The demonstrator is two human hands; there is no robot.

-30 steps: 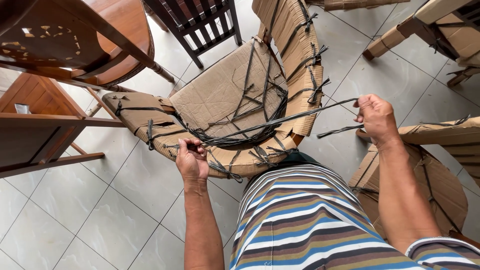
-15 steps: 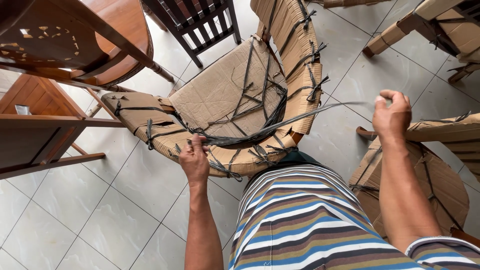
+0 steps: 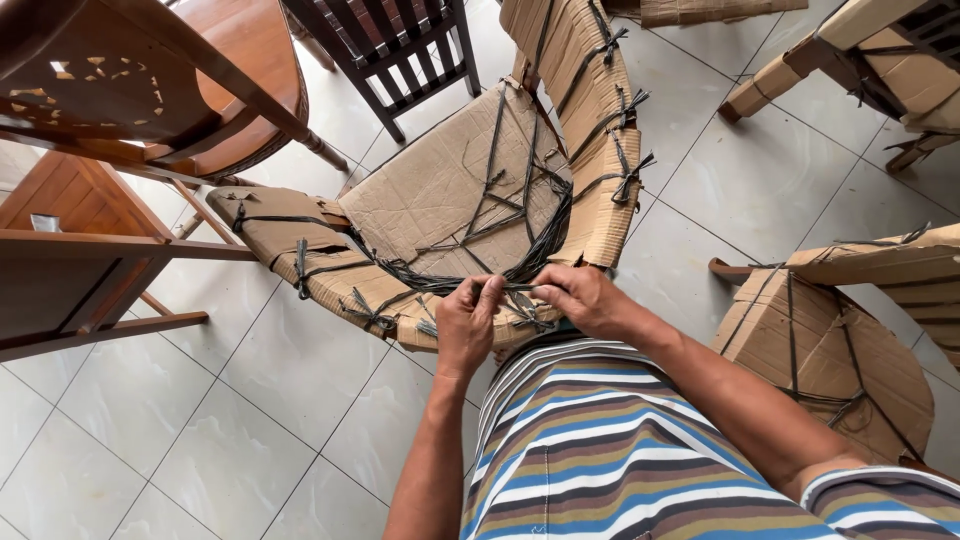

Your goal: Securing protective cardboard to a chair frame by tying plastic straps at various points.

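where the cardboard-wrapped chair [image 3: 440, 200] meets your striped shirt [image 3: 600, 450] at six o'clock, your left hand [image 3: 466, 322] and right hand [image 3: 580, 298] are both pinched closed on the black strap [image 3: 505, 288] stretched between them at the seat's near edge.

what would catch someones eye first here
In the middle, a chair wrapped in brown cardboard is criss-crossed with dark plastic strapping. At its near edge the left hand and right hand meet, pinching a strap. At the left stand bare reddish-brown wooden chairs.
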